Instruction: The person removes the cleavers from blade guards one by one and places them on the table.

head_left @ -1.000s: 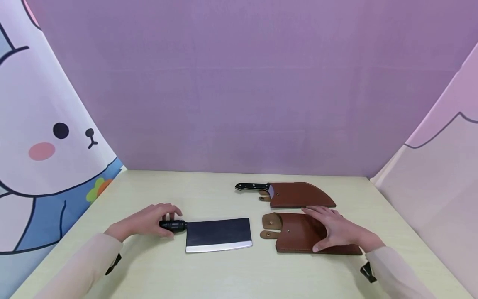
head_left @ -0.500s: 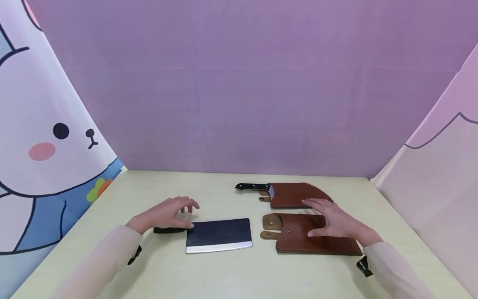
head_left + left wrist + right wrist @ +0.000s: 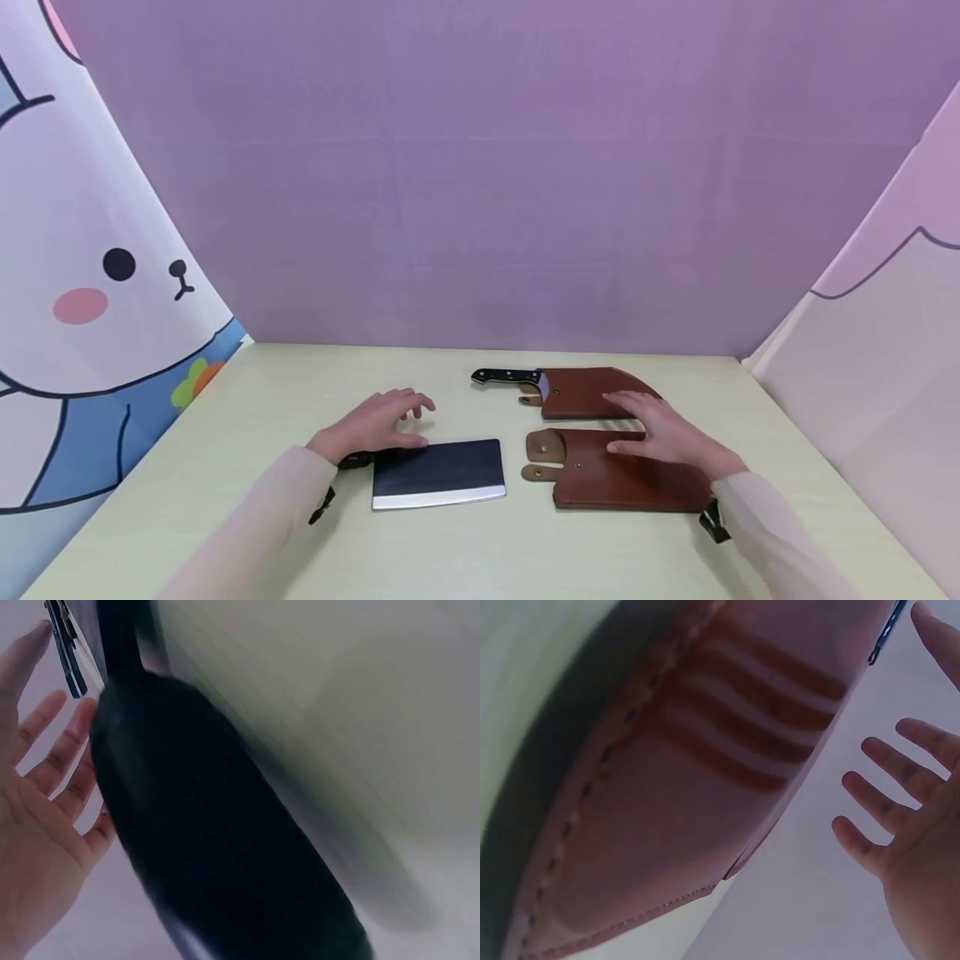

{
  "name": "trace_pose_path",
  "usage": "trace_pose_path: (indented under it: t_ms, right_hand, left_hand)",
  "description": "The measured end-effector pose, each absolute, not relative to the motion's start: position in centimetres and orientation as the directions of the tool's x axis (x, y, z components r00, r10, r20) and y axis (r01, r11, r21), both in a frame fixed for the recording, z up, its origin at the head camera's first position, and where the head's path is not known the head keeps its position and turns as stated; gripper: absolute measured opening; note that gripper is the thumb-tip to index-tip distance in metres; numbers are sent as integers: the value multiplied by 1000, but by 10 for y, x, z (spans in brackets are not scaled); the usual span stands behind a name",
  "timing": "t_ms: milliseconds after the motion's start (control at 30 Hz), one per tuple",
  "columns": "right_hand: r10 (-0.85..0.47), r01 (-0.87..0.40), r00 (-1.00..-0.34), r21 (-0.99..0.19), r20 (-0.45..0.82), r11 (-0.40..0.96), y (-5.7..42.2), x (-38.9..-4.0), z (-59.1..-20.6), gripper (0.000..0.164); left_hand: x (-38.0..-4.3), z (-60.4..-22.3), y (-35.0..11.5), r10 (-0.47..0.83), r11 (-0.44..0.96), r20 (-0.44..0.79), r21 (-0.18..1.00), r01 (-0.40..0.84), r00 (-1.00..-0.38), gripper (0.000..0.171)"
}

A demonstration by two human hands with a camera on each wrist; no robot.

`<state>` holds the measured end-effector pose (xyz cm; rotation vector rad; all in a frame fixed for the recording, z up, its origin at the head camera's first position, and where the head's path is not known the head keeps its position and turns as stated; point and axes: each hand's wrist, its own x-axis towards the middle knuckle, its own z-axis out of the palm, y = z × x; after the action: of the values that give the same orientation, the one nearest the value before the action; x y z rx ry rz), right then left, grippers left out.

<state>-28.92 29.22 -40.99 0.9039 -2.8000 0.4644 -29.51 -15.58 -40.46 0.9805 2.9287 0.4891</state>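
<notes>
On the pale tabletop [image 3: 450, 554], a cleaver [image 3: 442, 468] lies flat, its dark blade reaching to the right with a bright silver edge on the side nearest the person. The left hand [image 3: 378, 422] hovers over the place where blade and handle join, its fingers loosely bent and parted, with nothing in their hold. Its thumb crosses the blade's far edge in the head view; whether it touches the metal, I cannot tell. From the left wrist, the black handle [image 3: 217, 825] fills the middle, with the palm and spread fingers beyond it, some fingertips hidden behind it. To the right of the blade, just beside it, lies a brown front sheath [image 3: 615, 483], its two tan straps turned toward the cleaver. Above this sheath hangs the right hand [image 3: 667, 432], fingers extended and well spread, also holding nothing; the right wrist view shows a gap between fingertips and leather, across which run four darker bands. Beyond the fingertips, partly covered by them in the head view, a rear knife [image 3: 506, 376] rests in its own brown rear sheath [image 3: 577, 392].
</notes>
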Motion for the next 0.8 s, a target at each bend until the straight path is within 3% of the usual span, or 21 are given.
trace_pose_path:
  t_ms: [800]
  right_hand:
    - [-503,-541,-841,-260,201,800,286,-338,-415,74]
  left_hand:
    - [-340,-399,-80,480,832,115,254,493,-869,51]
